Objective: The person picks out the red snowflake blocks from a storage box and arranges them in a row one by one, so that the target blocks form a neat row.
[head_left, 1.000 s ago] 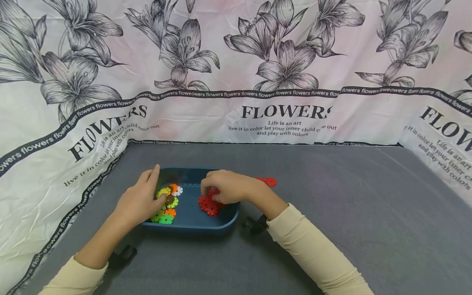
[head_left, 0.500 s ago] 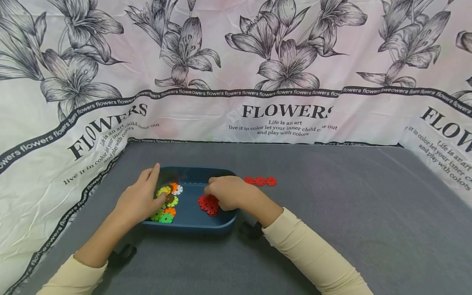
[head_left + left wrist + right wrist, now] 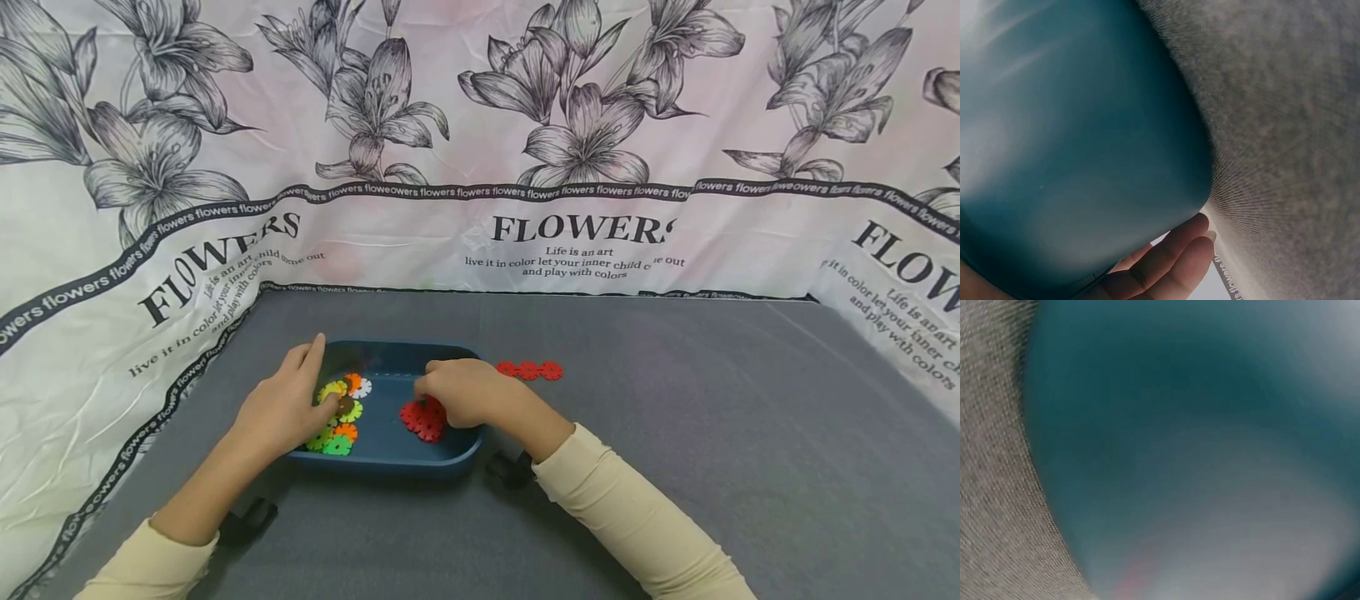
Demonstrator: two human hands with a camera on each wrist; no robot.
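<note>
In the head view a dark blue plastic bin [image 3: 390,463] sits on the grey tabletop. My left hand [image 3: 283,408] grips its left end, thumb inside over the rim; the left wrist view has the curled fingers [image 3: 1188,259] against its outside. Inside, my right hand [image 3: 463,393] reaches over the right wall, fingers bent down at a small pile of red flower-shaped discs [image 3: 424,419]. Its fingertips are hidden behind the hand, so I cannot tell whether they pinch a disc. Several yellow, green, orange, white and brown discs [image 3: 339,417] lie by my left thumb.
Behind the bin's right end, a row of three joined red discs [image 3: 528,371] lies on the grey cloth [image 3: 675,417]. A white flower-printed curtain [image 3: 420,242] stands along the back and left of the table. Bin wall fills most of the right wrist view.
My right hand has shifted slightly right and turned its back upward, leaving the whole red row visible. The red pile has moved a little left. My left hand stays on the bin.
</note>
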